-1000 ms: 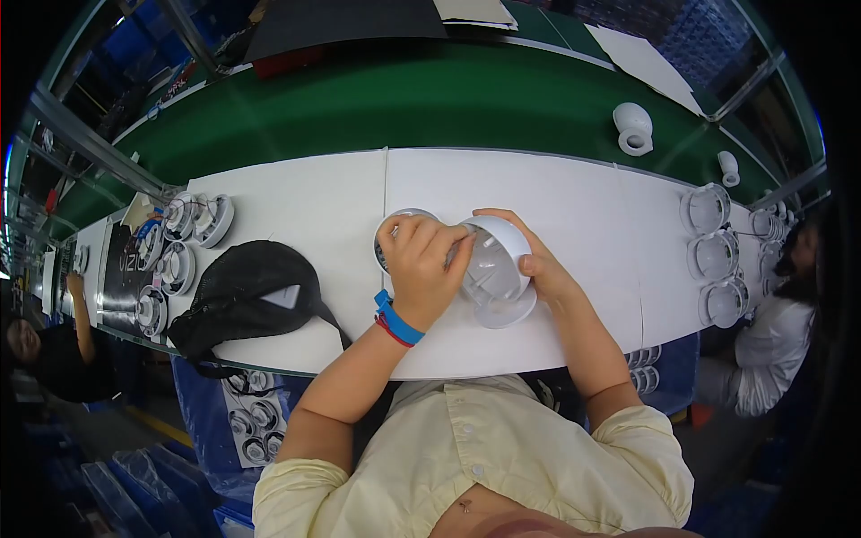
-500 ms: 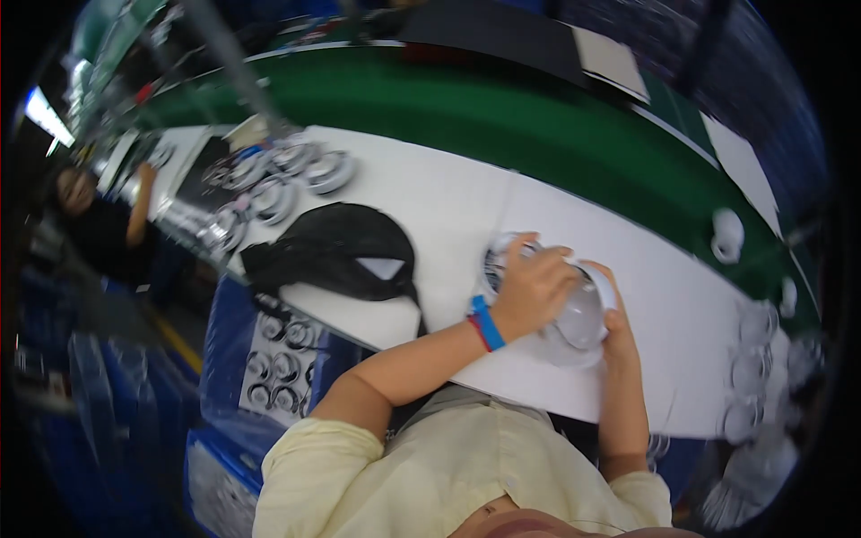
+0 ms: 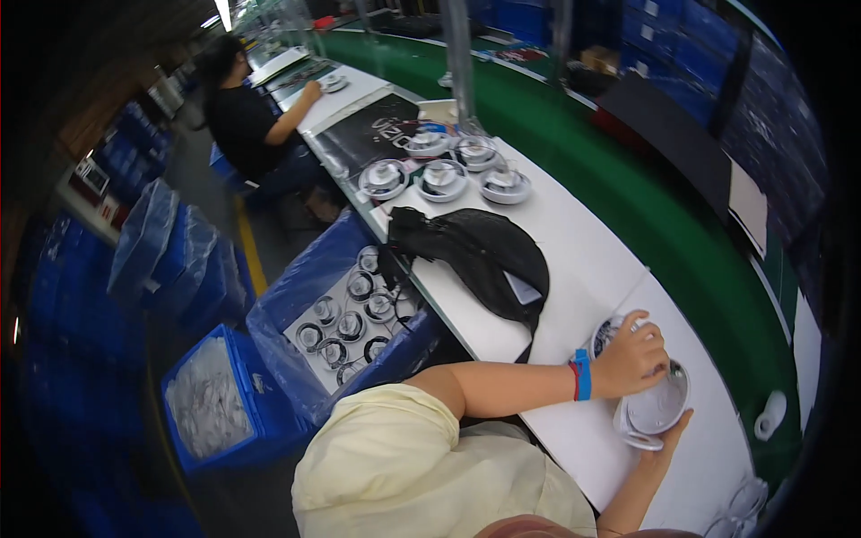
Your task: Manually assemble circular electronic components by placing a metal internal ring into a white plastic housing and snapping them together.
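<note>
Toward the right of the white table, my right hand cups a white round cover with a clear dome from below and the side. The cover is tilted, its white rim toward me. My left hand, with a blue and red band at the wrist, is bent over the top, fingers curled and fingertips at the dome's edge. Partly under those fingers is a round white housing with dark parts inside. Whether the housing and the cover touch is hidden by my left hand.
A black bag lies left of my hands. Beyond it sit several round white units. A blue lined bin of similar units stands beside the table, near a blue crate. A person works farther along. Behind runs a green strip.
The view has swung left, so the table and my hands now appear farther right and lower. Both hands stay around the domed cover, which is now tilted differently.
</note>
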Available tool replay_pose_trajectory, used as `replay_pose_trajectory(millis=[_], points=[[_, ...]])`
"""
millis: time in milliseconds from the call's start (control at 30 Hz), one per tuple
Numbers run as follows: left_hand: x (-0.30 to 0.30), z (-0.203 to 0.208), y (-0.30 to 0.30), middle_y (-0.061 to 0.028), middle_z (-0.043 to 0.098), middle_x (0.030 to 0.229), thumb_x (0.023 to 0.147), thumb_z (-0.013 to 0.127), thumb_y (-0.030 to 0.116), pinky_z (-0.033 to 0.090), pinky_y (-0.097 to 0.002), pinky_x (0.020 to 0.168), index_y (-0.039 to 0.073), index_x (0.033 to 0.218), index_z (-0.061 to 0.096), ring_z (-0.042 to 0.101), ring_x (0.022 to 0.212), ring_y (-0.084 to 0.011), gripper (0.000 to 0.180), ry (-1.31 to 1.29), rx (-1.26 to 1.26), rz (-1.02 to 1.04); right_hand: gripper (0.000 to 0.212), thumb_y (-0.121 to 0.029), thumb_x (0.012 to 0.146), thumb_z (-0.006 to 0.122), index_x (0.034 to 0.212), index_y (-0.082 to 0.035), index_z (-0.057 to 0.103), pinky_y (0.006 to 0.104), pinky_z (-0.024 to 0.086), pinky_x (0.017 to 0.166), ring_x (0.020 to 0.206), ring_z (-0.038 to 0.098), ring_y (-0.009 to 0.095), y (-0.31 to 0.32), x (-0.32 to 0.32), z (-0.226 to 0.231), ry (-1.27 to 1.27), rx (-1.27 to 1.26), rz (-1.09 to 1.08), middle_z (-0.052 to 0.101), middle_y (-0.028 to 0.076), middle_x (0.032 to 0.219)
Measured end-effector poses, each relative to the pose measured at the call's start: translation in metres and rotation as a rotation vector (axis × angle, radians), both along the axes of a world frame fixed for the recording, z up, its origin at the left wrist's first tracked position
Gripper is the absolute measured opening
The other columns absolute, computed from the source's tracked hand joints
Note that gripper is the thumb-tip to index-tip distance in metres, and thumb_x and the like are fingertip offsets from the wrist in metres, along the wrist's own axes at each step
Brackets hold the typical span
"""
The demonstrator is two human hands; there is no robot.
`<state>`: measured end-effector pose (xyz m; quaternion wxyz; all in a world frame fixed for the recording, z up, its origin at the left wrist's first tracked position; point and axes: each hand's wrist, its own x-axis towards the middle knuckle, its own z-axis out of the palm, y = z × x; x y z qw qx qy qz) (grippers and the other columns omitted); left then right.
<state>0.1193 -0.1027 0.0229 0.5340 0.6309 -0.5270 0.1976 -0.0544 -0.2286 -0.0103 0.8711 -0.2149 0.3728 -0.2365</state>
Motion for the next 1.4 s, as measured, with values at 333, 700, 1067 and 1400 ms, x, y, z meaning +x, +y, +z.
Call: replay_pose_trajectory(millis=[333,700,1067,1400], points=[[0.002,-0.005,-0.004,-0.0021,0.053,0.078,0.076,0.07,0.016,0.035,-0.051,0.103,0.012,0.073,0.062,0.055,0.092,-0.0215,0.01,-0.074,-0.057,-0.008,0.078,-0.068,0.091,0.046,0.146,-0.013,0.039,0.0462,0.038,0.11,0.132,0.045,0.028,0.012,0.009,0.019,0.005,0.037,-0.019,0.045,0.007,0.146],[0.007,-0.011,-0.007,-0.0026,0.056,0.078,0.078,0.068,0.017,0.033,-0.0497,0.103,0.011,0.072,0.065,0.053,0.092,-0.0214,0.009,-0.113,-0.04,-0.029,0.074,-0.064,0.093,0.045,0.147,-0.013,0.038,0.0473,0.037,0.11,0.133,0.043,0.028,0.012,0.016,0.018,-0.065,-0.064,0.031,0.043,0.006,0.147],[0.042,-0.015,0.041,-0.0159,0.056,0.102,0.084,0.066,0.018,0.042,-0.0446,0.094,0.002,0.104,0.06,0.053,0.101,-0.0359,0.027,0.32,-0.039,0.078,0.065,-0.054,0.092,0.053,0.141,-0.011,0.047,0.0478,0.041,0.107,0.128,0.05,0.028,-0.013,0.005,0.001,-0.287,-0.34,0.32,0.053,0.009,0.138],[0.062,-0.045,0.058,-0.0216,0.063,0.099,0.088,0.061,0.019,0.055,-0.0384,0.064,-0.005,0.122,0.05,0.067,0.073,-0.0309,0.043,0.953,0.551,-0.279,0.06,-0.05,0.095,0.05,0.14,-0.01,0.047,0.0502,0.042,0.106,0.126,0.052,0.029,-0.011,0.01,0.0,-0.199,-0.397,0.34,0.053,0.01,0.138]])
